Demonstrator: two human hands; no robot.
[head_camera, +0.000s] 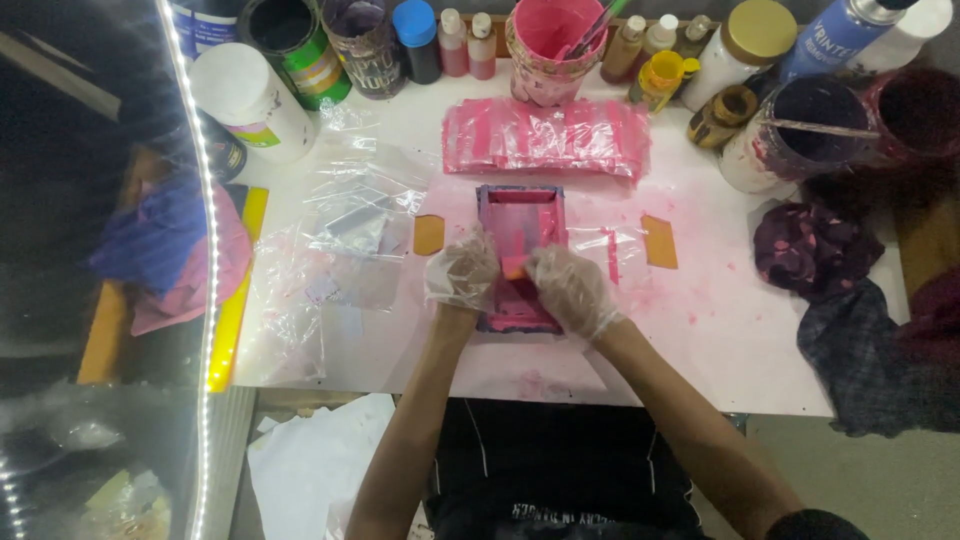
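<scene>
Both gloved hands, left hand (462, 272) and right hand (573, 290), pinch a small orange scraper (514, 266) over the pink-stained rectangular printing frame (520, 255) mid-counter (700, 330); a slip (thin gloves, wet ink) could smear the stacked pink packets (545, 138) just behind.

A craft print workshop: ink-stained table (700, 330), paint jars (300, 50), bottles (455, 42), stained rags (812, 245).

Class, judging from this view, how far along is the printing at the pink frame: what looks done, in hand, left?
Done: a row of pink-printed bags lies behind the frame. In hand: the left hand and right hand, both gloved, press an orange squeegee onto the small pink screen frame. Left: seemingly the clear bags beside it.
</scene>
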